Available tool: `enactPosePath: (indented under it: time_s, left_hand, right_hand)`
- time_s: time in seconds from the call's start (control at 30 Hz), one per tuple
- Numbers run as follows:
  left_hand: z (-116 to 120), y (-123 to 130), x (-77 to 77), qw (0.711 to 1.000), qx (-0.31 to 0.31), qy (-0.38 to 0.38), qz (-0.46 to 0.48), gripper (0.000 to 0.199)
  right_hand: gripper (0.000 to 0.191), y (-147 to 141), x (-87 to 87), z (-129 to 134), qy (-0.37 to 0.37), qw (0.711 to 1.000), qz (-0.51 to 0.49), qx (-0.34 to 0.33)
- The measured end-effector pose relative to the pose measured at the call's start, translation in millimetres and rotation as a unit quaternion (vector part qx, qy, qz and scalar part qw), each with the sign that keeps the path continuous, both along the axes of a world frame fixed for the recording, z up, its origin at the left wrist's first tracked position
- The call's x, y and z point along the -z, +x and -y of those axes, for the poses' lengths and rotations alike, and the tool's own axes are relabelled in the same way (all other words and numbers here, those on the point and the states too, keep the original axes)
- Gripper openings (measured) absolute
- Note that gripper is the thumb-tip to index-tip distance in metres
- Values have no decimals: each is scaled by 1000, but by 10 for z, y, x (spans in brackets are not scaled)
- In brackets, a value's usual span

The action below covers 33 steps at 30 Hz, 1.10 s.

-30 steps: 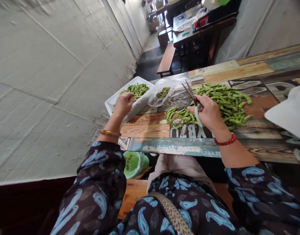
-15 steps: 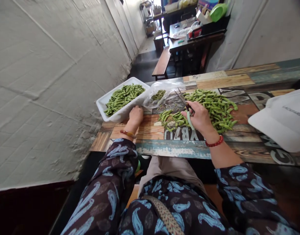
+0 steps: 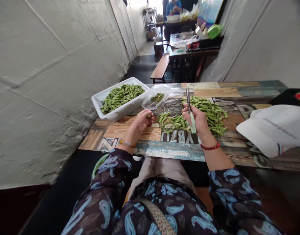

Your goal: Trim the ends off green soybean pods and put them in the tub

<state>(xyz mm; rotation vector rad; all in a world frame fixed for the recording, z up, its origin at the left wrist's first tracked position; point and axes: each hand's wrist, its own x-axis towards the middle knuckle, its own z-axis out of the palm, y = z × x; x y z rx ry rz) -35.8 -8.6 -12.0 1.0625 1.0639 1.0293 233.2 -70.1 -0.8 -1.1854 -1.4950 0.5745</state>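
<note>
My left hand (image 3: 143, 119) is closed above the table, right of the white tray (image 3: 127, 109), with a bit of green pod showing at its fingertips. The tray holds a heap of green pods (image 3: 122, 97). In my right hand (image 3: 197, 120) are scissors (image 3: 192, 123) with pale green handles, blades pointing away from me. Beyond and beside that hand lies a pile of pods (image 3: 211, 112). A smaller group of pods (image 3: 176, 122) is between my hands. Behind them rests a clear plastic bag (image 3: 167, 93) with green scraps (image 3: 157, 97).
A white cap (image 3: 274, 129) lies on the wood-patterned table (image 3: 164, 148) at the right. Past the table stand a bench (image 3: 160, 67) and another table with clutter. A person in blue (image 3: 173, 8) is at the far end. A wall (image 3: 54, 65) runs along the left.
My left hand has moved away from the tray's side toward the small pods, its fingertips now showing a green pod. The scissors in my right hand have turned more upright. The view has shifted.
</note>
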Motion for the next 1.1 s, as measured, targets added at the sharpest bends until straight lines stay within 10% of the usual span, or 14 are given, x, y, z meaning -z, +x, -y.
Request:
enactPosePath:
  time_s: [0.2, 0.47, 0.67, 0.8, 1.1]
  left_hand:
    - [-232, 327, 77, 929, 15, 157, -335, 12]
    - [-308, 528, -3, 903, 42, 193, -382, 17]
    - [-53, 434, -23, 943, 39, 182, -276, 7]
    - [288, 365, -129, 995, 48, 85, -8, 22]
    - [888, 322, -257, 990, 55, 8, 133, 43]
  right_hand:
    - [55, -63, -234, 333, -55, 995, -2, -88]
    - [50, 121, -259, 588, -76, 988, 109, -79]
    - [47, 167, -254, 565, -26, 971, 231, -61]
    - [50, 80, -242, 482, -21, 966, 250, -64]
    - [58, -230, -254, 467, -134, 958, 187, -172]
